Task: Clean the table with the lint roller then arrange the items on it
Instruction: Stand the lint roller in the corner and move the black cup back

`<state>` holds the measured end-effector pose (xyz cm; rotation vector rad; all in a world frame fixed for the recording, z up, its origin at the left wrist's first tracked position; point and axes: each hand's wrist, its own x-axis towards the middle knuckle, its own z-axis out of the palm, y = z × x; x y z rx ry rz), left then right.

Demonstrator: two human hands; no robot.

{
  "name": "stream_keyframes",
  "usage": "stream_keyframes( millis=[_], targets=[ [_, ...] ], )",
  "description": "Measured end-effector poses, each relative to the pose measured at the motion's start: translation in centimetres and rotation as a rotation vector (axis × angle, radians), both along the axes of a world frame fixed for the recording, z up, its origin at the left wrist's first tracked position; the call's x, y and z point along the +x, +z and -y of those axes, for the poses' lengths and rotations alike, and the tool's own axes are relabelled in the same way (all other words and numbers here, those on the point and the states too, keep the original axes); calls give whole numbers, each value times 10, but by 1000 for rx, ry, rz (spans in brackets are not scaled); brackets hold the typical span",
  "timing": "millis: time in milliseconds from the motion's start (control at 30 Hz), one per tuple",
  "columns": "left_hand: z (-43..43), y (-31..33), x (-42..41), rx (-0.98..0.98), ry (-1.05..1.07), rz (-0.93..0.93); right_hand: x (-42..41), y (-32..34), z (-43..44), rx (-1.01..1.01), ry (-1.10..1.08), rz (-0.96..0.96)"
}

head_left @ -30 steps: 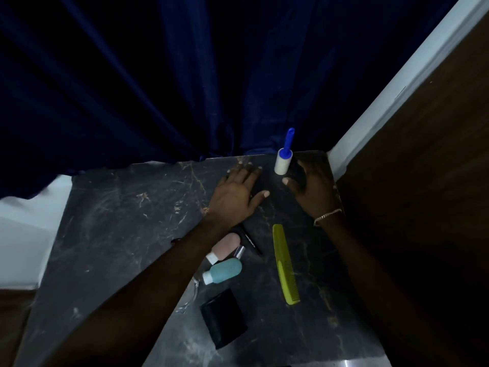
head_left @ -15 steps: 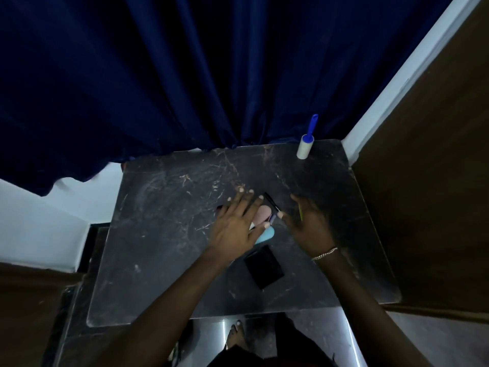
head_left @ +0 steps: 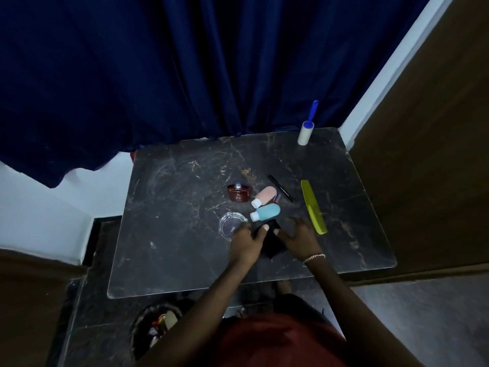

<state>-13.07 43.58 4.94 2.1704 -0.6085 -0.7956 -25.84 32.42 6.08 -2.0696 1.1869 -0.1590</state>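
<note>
The left hand (head_left: 247, 242) is seen low in the middle of the frame with its thumb laid on the top of a black wallet (head_left: 271, 246) and its other fingers bent toward the left; whether the wallet is actually gripped or only pressed cannot be told in the dim light. The right hand (head_left: 299, 238), marked by a bracelet (head_left: 314, 257) at the wrist, is held just right of it with the fingers spread and loosely relaxed, the thumb touching the wallet's right edge and nothing enclosed. A clear glass dish (head_left: 230, 224) is found just left of the left fingers. Directly above the wallet a blue bottle (head_left: 267, 211) is laid on its side, and a pink bottle (head_left: 265, 196) is laid just above that, both with white caps pointing left. A dark red perfume bottle (head_left: 239, 194) is placed left of the pink one, and a black pen (head_left: 280, 188) lies slantwise to its right. A yellow-green comb (head_left: 313, 207) is stretched along the right of the group. The lint roller (head_left: 306, 131) is stood upright, well apart, at the upper right corner of the dark marbled surface (head_left: 172, 247), before a dark blue curtain (head_left: 185, 75). A waste bin (head_left: 156, 329) is visible on the floor at the lower left.
</note>
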Motion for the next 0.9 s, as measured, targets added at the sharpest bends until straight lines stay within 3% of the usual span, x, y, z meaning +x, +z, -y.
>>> stream_keyframes(
  millis=[167,333,633,900],
  targets=[
    [16,-9,-8,99,52,-168,-1,-6,9,157,61,-44],
    [27,-13,-19,32,227,-352,3,-12,24,357,136,-149],
    [35,-12,-27,-12,397,-427,13,-26,47,607,240,-65],
    [6,5,1,-69,501,-357,48,-25,37,647,358,67]
  ],
)
